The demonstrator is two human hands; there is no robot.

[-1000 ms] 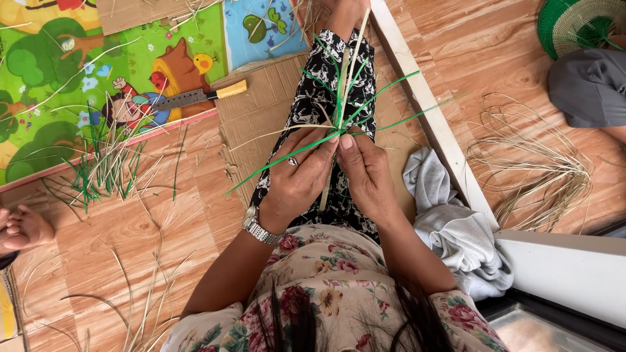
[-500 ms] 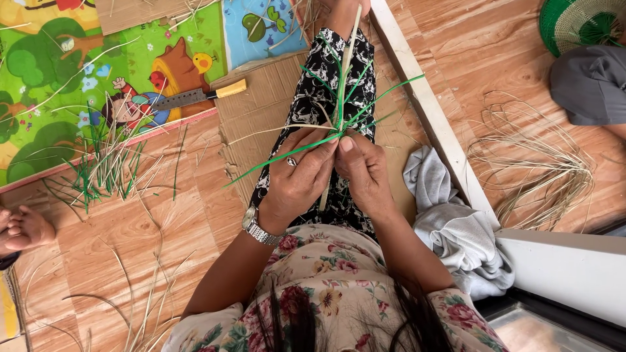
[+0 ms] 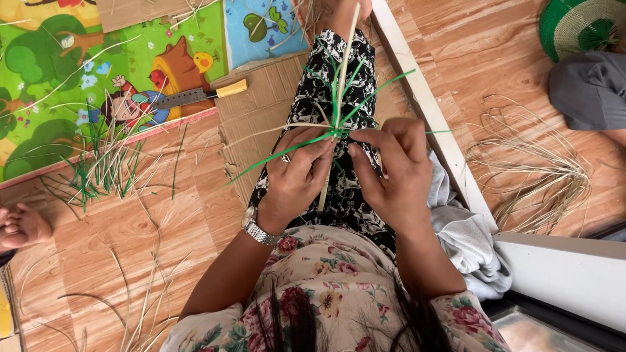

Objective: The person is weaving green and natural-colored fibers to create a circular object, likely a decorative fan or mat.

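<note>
A small woven start of green strips (image 3: 338,111) crosses over a pale upright stick (image 3: 340,72), held above my lap. My left hand (image 3: 297,179), with a ring and a metal wristwatch, pinches the crossing point of the green strips and the stick. My right hand (image 3: 391,173) sits just right of it, its thumb and fingers closed on a thin green strip that runs out to the right. A long green strip trails down to the left over my black patterned trouser leg (image 3: 326,78).
A knife (image 3: 195,96) with a pale handle lies on the cardboard sheet (image 3: 251,124) by a colourful play mat (image 3: 72,72). Cut green and straw pieces (image 3: 104,169) litter the wooden floor. Grey cloth (image 3: 469,241), a straw coil (image 3: 535,163), a green woven basket (image 3: 577,23), another person's foot (image 3: 23,225).
My right hand has slid right and spread away from the left hand, drawing a thin green strip out to the right. My left hand keeps its pinch on the weave.
</note>
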